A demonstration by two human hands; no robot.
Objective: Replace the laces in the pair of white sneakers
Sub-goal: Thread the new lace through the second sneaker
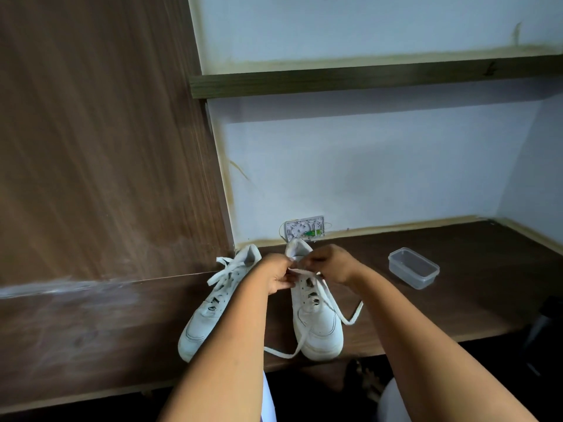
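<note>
At the dark wooden desk's centre, the flat white lace is pinched by left hand and right hand fingers at twelve o'clock of the right white leather sneaker, seemingly for threading, its looser-laced mate at nine o'clock.

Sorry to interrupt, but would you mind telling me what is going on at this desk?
A person is working on the lace of the right sneaker, which stands on a wooden desk. The left hand and right hand both pinch the lace near the top eyelets; its loose ends trail toward the desk's front edge. The left sneaker lies beside it, untouched, with its lace loose. A clear plastic box sits to the right.
</note>
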